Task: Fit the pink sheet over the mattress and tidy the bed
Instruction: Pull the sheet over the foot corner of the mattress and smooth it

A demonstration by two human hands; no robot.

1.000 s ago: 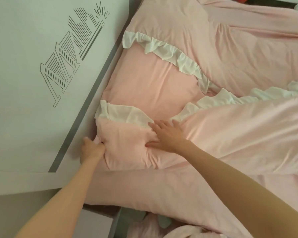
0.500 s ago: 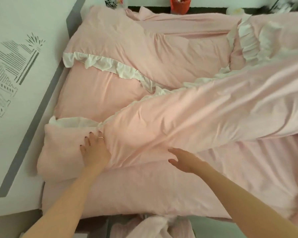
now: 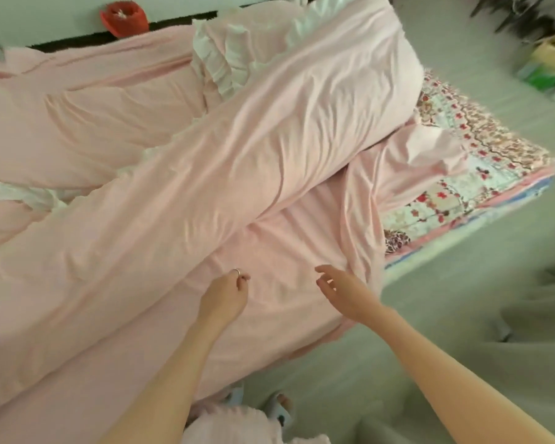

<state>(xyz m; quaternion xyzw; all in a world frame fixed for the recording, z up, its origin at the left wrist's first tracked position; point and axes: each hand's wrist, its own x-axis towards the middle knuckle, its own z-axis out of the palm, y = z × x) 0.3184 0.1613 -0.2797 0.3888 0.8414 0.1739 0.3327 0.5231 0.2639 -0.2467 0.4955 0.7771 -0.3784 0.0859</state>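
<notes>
Nearest the camera, at the bed's near edge, both hands hover low over the pink sheet (image 3: 285, 283), which lies spread on this side of the mattress and hangs over the near edge. The left hand (image 3: 225, 299) has its fingers curled in, a ring showing on one; whether it pinches a fold of cloth or holds nothing I cannot tell. The right hand (image 3: 346, 293) is loosely spread, fingers relaxed, gripping nothing, just beside the sheet's ragged right edge.

That edge is the first risk. It sits loose where the sheet stops short of the patterned mattress cover (image 3: 462, 174), so the far right corner is still bare. A pull from here with only one hand anchored would probably drag the cloth sideways and bunch it, not carry it to the corner.

Further in, the long pink duvet (image 3: 237, 149) lies diagonally across the sheet and weighs it down. Tugging the sheet from under it would likely pull wrinkles into the middle, or haul the duvet toward the floor; it probably needs lifting or folding back first.

Beyond that, the frilled pillow (image 3: 218, 62) rests against the duvet's far end and could tumble with it. A red container (image 3: 124, 19) stands on the ledge behind the bed, near enough that a hard flick of bedding might knock it.
</notes>
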